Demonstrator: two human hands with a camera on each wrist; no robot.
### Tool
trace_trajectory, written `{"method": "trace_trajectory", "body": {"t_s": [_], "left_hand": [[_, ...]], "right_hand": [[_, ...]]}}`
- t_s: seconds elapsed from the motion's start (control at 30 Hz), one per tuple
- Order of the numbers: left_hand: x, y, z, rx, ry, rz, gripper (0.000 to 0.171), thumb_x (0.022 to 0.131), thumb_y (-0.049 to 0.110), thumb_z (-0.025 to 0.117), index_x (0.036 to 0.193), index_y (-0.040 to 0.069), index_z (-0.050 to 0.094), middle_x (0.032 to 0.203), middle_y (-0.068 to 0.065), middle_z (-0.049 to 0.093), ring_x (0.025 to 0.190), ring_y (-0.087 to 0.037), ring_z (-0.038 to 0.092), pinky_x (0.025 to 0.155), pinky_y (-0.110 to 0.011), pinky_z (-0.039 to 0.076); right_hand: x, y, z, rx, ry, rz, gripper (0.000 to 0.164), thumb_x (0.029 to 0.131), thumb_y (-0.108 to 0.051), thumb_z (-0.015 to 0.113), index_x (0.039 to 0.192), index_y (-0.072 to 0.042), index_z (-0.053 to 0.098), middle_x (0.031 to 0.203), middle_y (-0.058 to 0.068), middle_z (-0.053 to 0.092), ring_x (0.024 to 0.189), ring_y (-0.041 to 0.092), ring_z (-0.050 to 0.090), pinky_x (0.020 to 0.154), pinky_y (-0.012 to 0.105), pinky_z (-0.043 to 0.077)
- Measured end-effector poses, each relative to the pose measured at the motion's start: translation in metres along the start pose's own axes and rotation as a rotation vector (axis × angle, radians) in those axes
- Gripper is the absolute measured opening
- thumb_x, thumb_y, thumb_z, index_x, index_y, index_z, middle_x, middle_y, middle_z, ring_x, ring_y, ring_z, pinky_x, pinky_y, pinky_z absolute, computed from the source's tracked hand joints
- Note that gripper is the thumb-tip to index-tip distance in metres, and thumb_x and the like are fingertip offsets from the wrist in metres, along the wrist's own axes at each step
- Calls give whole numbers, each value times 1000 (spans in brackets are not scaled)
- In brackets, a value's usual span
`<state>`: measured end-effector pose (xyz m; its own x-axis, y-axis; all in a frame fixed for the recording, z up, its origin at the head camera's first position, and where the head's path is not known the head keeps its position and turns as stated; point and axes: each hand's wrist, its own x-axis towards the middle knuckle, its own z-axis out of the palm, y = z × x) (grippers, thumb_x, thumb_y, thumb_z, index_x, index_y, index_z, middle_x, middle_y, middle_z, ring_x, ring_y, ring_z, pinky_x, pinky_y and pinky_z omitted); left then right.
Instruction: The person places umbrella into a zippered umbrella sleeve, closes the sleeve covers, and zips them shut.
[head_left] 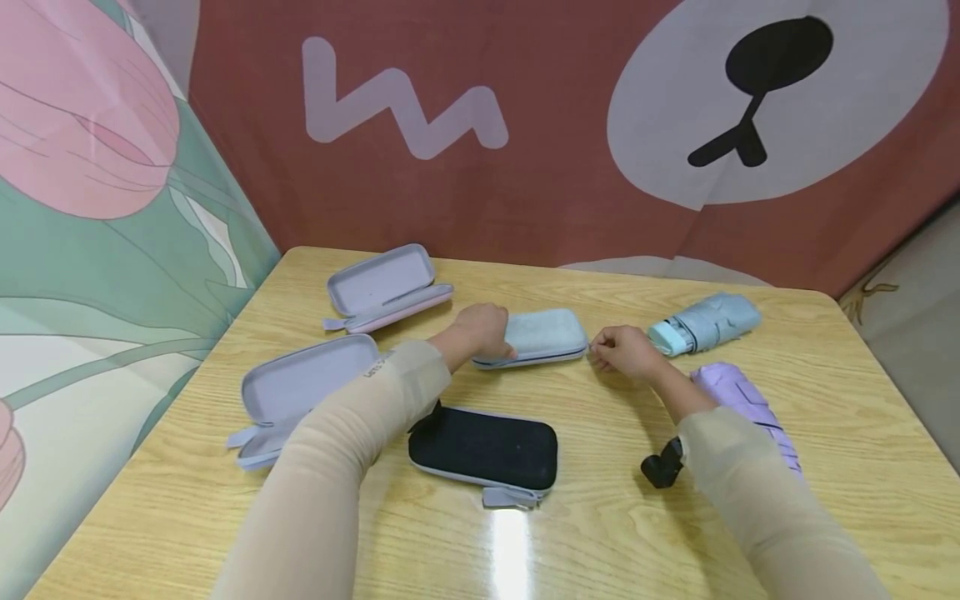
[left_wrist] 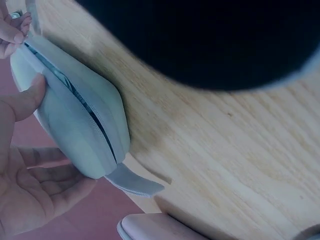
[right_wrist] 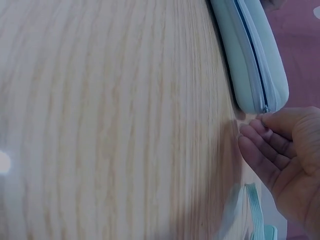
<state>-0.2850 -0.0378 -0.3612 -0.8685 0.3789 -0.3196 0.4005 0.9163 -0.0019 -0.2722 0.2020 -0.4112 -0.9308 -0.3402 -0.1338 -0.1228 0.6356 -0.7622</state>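
A light blue zippered case (head_left: pixel 547 333) lies at the middle of the table. My left hand (head_left: pixel 480 331) grips its left end, with the thumb (left_wrist: pixel 32 95) near the zipper and the fingers around the far side. In the left wrist view the zipper gap runs partly open, and something bluish-green shows inside. At the case's right end my right hand (head_left: pixel 626 352) pinches the zipper pull between thumb and index finger; the pull itself is mostly hidden by the fingertips. A fabric tab (left_wrist: pixel 134 181) sticks out from the left end.
Two grey-lined cases, one farther back (head_left: pixel 382 283) and one nearer (head_left: pixel 300 387), stand open on the left. A black case (head_left: pixel 483 450) lies in front. To the right are a folded light blue umbrella (head_left: pixel 712 322) and a purple umbrella (head_left: pixel 738 392), partly behind my right forearm.
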Motion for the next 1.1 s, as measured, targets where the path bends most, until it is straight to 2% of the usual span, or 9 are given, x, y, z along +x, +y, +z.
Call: {"method": "trace_trajectory", "body": {"t_s": [0.17, 0.37, 0.63, 0.8, 0.97, 1.1], "left_hand": [[1, 1, 1, -1, 32, -7, 53, 75, 51, 58, 104, 7, 57, 97, -6, 58, 84, -19, 54, 66, -31, 46], [2, 2, 2, 22, 55, -8, 51, 75, 52, 56, 98, 7, 58, 93, -6, 58, 81, -18, 54, 62, -30, 46], [3, 4, 2, 24, 51, -11, 49, 75, 54, 55, 91, 8, 59, 90, -5, 58, 77, -17, 54, 60, -30, 46], [4, 4, 2, 36, 55, 9, 53, 74, 56, 55, 94, 7, 59, 93, -6, 58, 82, -19, 55, 66, -31, 46], [4, 2, 3, 29, 27, 18, 54, 75, 57, 53, 97, 8, 59, 93, -7, 57, 81, -19, 55, 67, -30, 46], [2, -1, 2, 32, -8, 43, 56, 77, 51, 55, 108, 5, 56, 98, -8, 57, 86, -20, 55, 71, -31, 45]], "right_hand": [[0, 0, 3, -19, 16, -39, 17, 89, -7, 47, 86, 6, 58, 79, 13, 59, 69, 20, 57, 60, 31, 49], [1, -2, 6, -36, 30, -78, 16, 88, -6, 48, 84, 6, 58, 73, 11, 58, 65, 19, 57, 58, 31, 49], [5, -6, 15, -3, 41, -91, 15, 87, -3, 48, 82, 7, 59, 71, 13, 57, 65, 20, 57, 58, 31, 49], [6, -10, 20, 1, 42, -84, 16, 87, -3, 49, 83, 7, 60, 72, 13, 58, 65, 19, 58, 58, 29, 49], [8, -14, 26, -21, 87, -85, 16, 86, -4, 50, 81, 6, 61, 68, 10, 57, 62, 18, 58, 56, 28, 49], [11, -16, 28, -1, 122, -49, 18, 87, -5, 49, 80, 6, 61, 68, 11, 57, 63, 18, 56, 56, 28, 48]]}}
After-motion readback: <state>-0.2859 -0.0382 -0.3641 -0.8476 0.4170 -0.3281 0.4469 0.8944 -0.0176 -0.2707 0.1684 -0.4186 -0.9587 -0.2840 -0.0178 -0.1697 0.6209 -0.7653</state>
